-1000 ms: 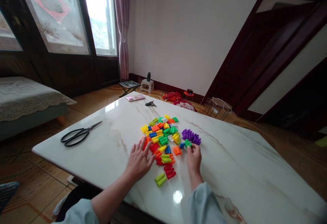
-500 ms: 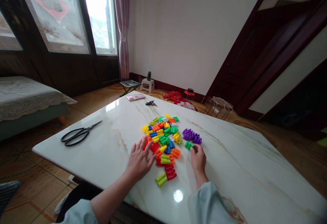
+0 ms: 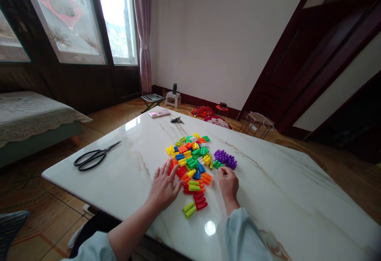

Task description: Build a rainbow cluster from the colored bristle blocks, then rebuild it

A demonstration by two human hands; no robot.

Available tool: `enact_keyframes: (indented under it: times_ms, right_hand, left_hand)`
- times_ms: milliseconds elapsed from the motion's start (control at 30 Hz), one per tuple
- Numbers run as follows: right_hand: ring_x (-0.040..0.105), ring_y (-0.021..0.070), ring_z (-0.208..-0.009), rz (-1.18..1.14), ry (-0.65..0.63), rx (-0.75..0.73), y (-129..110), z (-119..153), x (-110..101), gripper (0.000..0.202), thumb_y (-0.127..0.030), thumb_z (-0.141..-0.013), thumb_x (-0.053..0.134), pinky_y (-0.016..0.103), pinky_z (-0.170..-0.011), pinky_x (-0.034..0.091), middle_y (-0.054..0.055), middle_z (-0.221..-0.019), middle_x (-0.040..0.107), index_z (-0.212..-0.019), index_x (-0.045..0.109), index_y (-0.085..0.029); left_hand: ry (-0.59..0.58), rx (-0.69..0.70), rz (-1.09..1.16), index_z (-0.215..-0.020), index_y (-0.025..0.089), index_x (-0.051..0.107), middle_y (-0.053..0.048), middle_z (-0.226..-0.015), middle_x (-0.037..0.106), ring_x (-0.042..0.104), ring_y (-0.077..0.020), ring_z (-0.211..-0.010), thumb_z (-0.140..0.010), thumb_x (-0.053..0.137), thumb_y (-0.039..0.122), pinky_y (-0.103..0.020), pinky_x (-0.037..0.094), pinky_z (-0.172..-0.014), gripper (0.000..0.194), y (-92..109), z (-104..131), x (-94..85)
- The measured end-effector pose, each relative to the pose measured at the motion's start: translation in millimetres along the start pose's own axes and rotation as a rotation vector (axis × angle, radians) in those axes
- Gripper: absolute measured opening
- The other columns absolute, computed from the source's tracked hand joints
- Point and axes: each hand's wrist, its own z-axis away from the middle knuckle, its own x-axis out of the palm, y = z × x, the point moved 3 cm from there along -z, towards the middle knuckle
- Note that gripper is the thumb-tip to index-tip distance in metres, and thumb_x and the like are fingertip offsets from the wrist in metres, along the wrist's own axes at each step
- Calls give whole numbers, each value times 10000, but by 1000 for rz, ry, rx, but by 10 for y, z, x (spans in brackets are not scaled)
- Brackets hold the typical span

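Bent close to each other, the thumb and finger of the right hand (image 3: 228,182) are at the edge of the green block (image 3: 218,164); I cannot tell if they pinch it or just touch it. It is on the right side of the heap, close to the purple blocks (image 3: 225,159). It looks like hard plastic, so it should be very light and stiff, and not easy to break. Its round sides look smooth, so it may slip or roll a bit if squeezed near its end. The best place to hold it would be across the middle, with a soft pinch on 2 sides.

The left hand (image 3: 164,186) has its fingers spread apart, resting over the red blocks (image 3: 181,171) at the left side of the heap. Blue blocks (image 3: 201,168) and orange blocks (image 3: 206,178) lie between the 2 hands. Nearer the person are 2 more bits, dark red (image 3: 200,200) and lime green (image 3: 189,209).

All of them are on the shiny white table (image 3: 268,197), where light blocks could slide with a small push. Black scissors (image 3: 98,155) lie well off to the left, and a pink phone (image 3: 159,113) is near the far edge
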Motion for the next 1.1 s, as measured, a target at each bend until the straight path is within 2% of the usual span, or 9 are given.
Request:
enact_keyframes:
  times_ms: [67,233,467,833,1100]
  right_hand:
    - [606,193,-734,14,-58,-47,-44,12,11,319,-353,-781,449,300,-740,461,90,-861,706,-808,703,-163]
    - [640,197,-773,84,-103,-15,-55,10,27,369,-298,-768,445,306,-748,486,83,-998,717,-955,733,-164]
    - [650,194,-944,97,-154,-178,-36,8,100,389,-225,-771,444,314,-873,481,72,-1079,710,-1037,724,-187]
    - [644,195,-874,126,-153,-123,-9,2,123,422,-244,-754,447,325,-860,483,95,-1119,693,-1081,706,-182]
    - [612,174,-755,107,-148,-73,-13,16,105,403,-294,-764,459,308,-797,477,96,-1060,694,-1061,698,-163]
  left_hand:
    - [-3,-2,0,-1399,228,449,-128,-1542,277,305,-312,-1390,-883,465,459,-506,221,-1122,566,-6,-1,8]
    - [-2,6,-10,-1406,229,437,-125,-1543,279,308,-305,-1388,-887,456,462,-498,219,-1125,570,-15,0,27]
    - [-13,2,-18,-1402,223,441,-138,-1542,276,295,-301,-1399,-888,458,456,-500,228,-1124,565,12,-3,-9]
    - [-7,4,-9,-1395,225,454,-126,-1544,274,300,-305,-1396,-885,467,448,-502,232,-1125,557,19,-3,-14]
    - [2,1,7,-1398,227,451,-122,-1545,272,305,-312,-1392,-880,477,451,-505,224,-1126,565,7,1,-3]
